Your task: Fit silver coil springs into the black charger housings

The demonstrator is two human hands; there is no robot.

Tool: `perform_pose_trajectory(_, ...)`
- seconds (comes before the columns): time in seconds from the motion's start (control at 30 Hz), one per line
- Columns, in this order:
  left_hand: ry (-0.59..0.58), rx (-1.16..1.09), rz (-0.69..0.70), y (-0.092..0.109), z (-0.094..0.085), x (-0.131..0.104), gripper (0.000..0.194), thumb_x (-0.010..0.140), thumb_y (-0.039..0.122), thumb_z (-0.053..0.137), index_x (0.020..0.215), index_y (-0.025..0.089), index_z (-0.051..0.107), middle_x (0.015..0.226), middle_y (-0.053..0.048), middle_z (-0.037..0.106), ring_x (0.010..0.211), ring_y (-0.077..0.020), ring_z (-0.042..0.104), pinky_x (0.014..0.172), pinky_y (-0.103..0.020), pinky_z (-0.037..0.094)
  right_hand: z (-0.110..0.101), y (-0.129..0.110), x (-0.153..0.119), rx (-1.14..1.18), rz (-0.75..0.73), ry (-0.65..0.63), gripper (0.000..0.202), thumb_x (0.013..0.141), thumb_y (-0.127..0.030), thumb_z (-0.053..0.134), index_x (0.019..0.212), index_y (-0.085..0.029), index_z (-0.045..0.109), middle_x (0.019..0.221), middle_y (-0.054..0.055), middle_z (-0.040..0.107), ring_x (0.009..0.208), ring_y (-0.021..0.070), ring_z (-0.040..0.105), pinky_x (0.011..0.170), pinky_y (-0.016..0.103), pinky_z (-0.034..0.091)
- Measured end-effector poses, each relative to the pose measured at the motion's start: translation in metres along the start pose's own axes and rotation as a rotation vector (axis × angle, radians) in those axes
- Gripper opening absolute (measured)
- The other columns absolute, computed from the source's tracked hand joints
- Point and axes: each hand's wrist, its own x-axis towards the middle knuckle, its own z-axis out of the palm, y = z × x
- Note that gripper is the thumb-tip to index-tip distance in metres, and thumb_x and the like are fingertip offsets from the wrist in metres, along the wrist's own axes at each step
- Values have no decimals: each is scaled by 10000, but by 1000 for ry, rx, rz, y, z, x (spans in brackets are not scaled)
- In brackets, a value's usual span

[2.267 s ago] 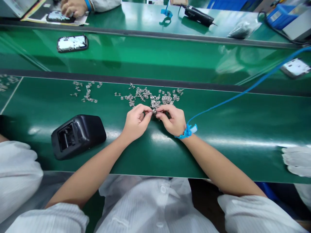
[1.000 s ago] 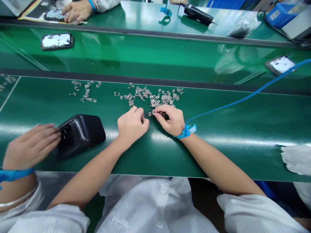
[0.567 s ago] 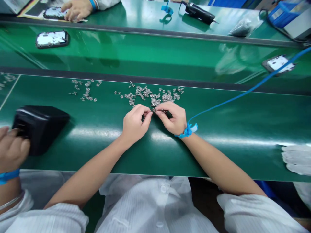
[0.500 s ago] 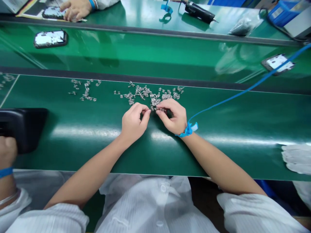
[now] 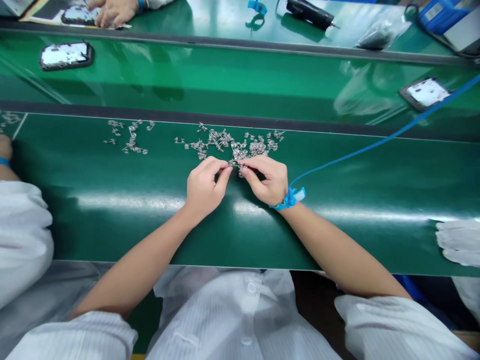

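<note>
My left hand [image 5: 205,184] is closed in a pinch, thumb against forefinger, on a small wire spring [image 5: 232,163]. Facing it, my right hand [image 5: 270,180] pinches more small coiled springs [image 5: 242,172] between thumb and fingertips. The springs at the two hands meet or nearly meet, and whether they are hooked together I cannot tell. Just beyond my fingertips lies a loose heap of silvery springs [image 5: 221,139] on the green bench [image 5: 142,235]. A blue wrist strap [image 5: 288,199] with a cord circles my right wrist.
A smaller spring cluster [image 5: 132,137] lies to the left. A co-worker's sleeve [image 5: 22,230] reaches in at the left edge. Phone-like units [image 5: 66,55] lie on the green belt [image 5: 225,75] behind. White gloves [image 5: 459,242] rest at right; a black electric screwdriver [image 5: 310,14] lies across.
The co-worker's hand at left has moved forward, and the black object it held has left view. Springs at my right fingertips have shifted slightly. The units on the belt sit a little further left.
</note>
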Motion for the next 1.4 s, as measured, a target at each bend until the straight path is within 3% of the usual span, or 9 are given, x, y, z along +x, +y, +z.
perform_pose_trajectory(0.27, -19, -55, -32, 1, 1, 1, 161, 946, 224, 564, 791, 212, 607, 714, 17, 579, 664, -133, 527, 654, -283, 412, 4, -1, -3, -111, -54, -63, 195, 1012, -253, 549, 984, -199, 734, 886, 57, 766, 809, 177, 715, 744, 303, 588)
perform_pose_trajectory(0.57, -115, -88, -127, 5, -3, 4, 245, 932, 187, 451, 694, 224, 405, 667, 20, 503, 654, -141, 489, 624, -302, 380, 3, 1, -9, -263, -116, 62, 161, 993, -227, 545, 1041, -222, 698, 901, 59, 745, 798, 207, 680, 723, 351, 548)
perform_pose_trajectory(0.77, -1, -287, -65, 10, -5, 5, 269, 935, 202, 475, 689, 220, 367, 1022, -48, 699, 844, -138, 603, 747, -310, 478, 3, 0, -6, -174, -99, 9, 121, 988, -211, 542, 959, -211, 660, 814, 41, 695, 733, 180, 639, 692, 312, 520)
perform_pose_trajectory(0.83, -33, -370, -114, 11, -5, 4, 262, 941, 233, 488, 712, 221, 363, 1045, -42, 721, 704, -105, 569, 631, -283, 452, 2, -2, -4, -136, -62, 17, 128, 987, -214, 541, 929, -213, 655, 788, 33, 685, 704, 172, 625, 670, 303, 510)
perform_pose_trajectory(0.9, -67, -453, -162, 10, -5, 2, 219, 916, 270, 559, 788, 227, 386, 1057, -26, 719, 518, -49, 430, 490, -247, 362, 1, -4, -2, -104, -26, 34, 143, 989, -225, 538, 908, -216, 656, 783, 28, 692, 679, 164, 618, 658, 299, 505)
perform_pose_trajectory(1.0, -135, -526, -182, 8, -4, 0, 299, 822, 258, 691, 975, 247, 435, 1143, -5, 688, 423, 12, 269, 404, -215, 246, -1, -7, 0, -51, 8, 51, 156, 988, -239, 545, 880, -213, 654, 773, 22, 703, 639, 149, 609, 633, 293, 493)
perform_pose_trajectory(1.07, -162, -520, -172, 6, -3, -1, 340, 811, 226, 700, 1054, 256, 465, 1121, 11, 676, 422, 22, 284, 409, -204, 251, -1, -8, 0, -16, 21, 47, 163, 987, -244, 549, 865, -209, 651, 742, 14, 696, 614, 140, 597, 612, 286, 482)
perform_pose_trajectory(1.2, -128, -474, -179, 5, -2, -1, 169, 883, 253, 654, 1007, 239, 539, 901, 33, 655, 419, 5, 293, 420, -217, 251, 0, -7, -2, 14, 61, 23, 185, 995, -286, 552, 867, -206, 658, 720, 9, 693, 610, 139, 608, 611, 286, 484)
perform_pose_trajectory(1.4, -89, -482, -220, 4, 0, 0, 357, 799, 310, 766, 1073, 262, 543, 1070, 20, 657, 443, 15, 277, 403, -207, 232, 2, -4, -3, 8, 31, 16, 187, 996, -305, 543, 883, -225, 668, 763, 11, 708, 664, 155, 644, 662, 308, 516)
